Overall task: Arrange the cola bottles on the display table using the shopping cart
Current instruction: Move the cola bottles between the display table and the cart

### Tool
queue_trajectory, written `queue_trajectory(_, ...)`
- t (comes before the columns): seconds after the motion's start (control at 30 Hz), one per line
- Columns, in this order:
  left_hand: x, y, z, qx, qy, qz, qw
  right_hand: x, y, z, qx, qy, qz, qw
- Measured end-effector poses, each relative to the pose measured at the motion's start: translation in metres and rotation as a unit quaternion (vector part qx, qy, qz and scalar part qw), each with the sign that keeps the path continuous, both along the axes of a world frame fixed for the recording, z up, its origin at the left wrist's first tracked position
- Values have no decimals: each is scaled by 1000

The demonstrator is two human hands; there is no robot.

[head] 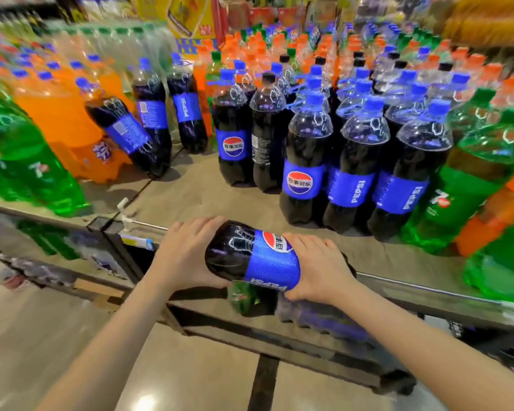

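I hold a large cola bottle (251,255) with a blue label on its side, just over the front edge of the display table (190,191). My left hand (184,256) grips its base end and my right hand (318,268) wraps round the label and neck end, hiding the cap. Several upright cola bottles (306,161) with blue caps stand in rows on the table ahead and to the right. Three more cola bottles (149,120) stand at the back left, one of them leaning. No shopping cart shows.
Green soda bottles (27,161) and orange soda bottles (63,114) fill the table's left side; more green bottles (469,185) and orange ones crowd the right. A lower shelf (250,327) below the edge holds more bottles. Bare tabletop lies straight ahead of my hands.
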State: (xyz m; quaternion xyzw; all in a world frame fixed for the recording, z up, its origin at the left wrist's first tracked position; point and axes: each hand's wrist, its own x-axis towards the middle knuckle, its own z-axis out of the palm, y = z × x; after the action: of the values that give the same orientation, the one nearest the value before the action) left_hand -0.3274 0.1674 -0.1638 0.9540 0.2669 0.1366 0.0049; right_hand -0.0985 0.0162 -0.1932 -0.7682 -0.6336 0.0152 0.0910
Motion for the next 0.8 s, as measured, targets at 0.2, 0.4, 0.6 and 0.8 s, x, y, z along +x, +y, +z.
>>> queue_trajectory(0.2, -24, 70, 1, -3, 17, -52, 999, -41, 42, 2, -1, 9, -35, 999)
queue_trajectory(0.4, -12, 128, 16, 19, -3, -77, 997, -40, 88, 17, 11, -17, -71, 997)
queue_trajectory(0.6, 8, 182, 19, 24, 26, -57, 998, -18, 152, 10, 32, 2, -55, 998)
queue_trajectory(0.8, 16, 230, 29, 43, 75, -30, 996, -8, 223, -16, 31, 82, -38, 995)
